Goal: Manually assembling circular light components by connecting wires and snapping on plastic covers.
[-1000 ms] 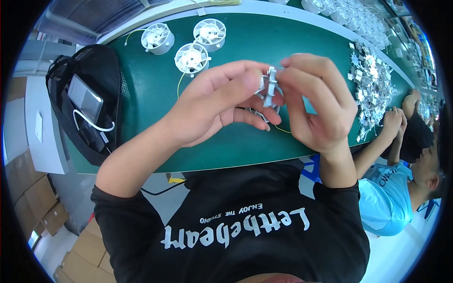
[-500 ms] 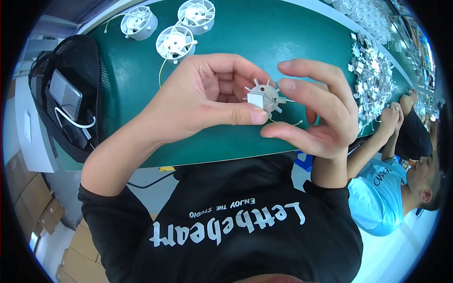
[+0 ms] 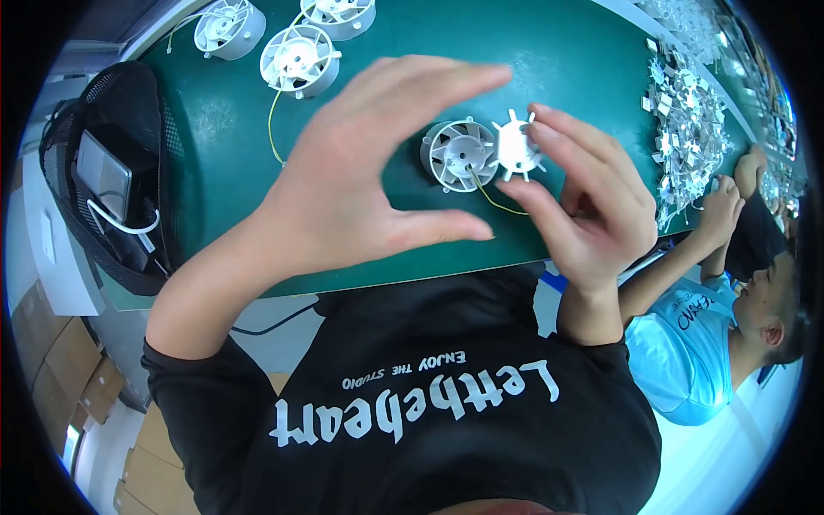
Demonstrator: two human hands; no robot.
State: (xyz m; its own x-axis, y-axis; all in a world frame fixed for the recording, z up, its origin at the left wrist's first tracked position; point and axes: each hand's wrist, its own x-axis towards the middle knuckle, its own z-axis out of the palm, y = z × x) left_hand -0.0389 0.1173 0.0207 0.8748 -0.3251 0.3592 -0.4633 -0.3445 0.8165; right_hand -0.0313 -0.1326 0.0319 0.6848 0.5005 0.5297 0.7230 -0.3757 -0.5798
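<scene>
My right hand (image 3: pixel 601 206) pinches a small white plastic fan wheel (image 3: pixel 518 148) with short blades around its edge, by thumb and fingertips. Just left of that wheel, a round white fan housing (image 3: pixel 448 163) stands on the green table, a yellow wire running out from its centre toward my right hand. My left hand (image 3: pixel 360 163) is beside the housing with thumb and fingers spread wide, and nothing is between them.
Several white fans (image 3: pixel 300 62) with thin wires lie at the table's far left. A black mesh bag (image 3: pixel 64 172) holding a grey device is at left. Loose white parts (image 3: pixel 691 129) are heaped at right, near a co-worker in a light blue shirt (image 3: pixel 682 343).
My left hand has let go of the fan wheel and opened. The wheel is now in my right hand, turned to show its flat face; the fan housing behind has come into view.
</scene>
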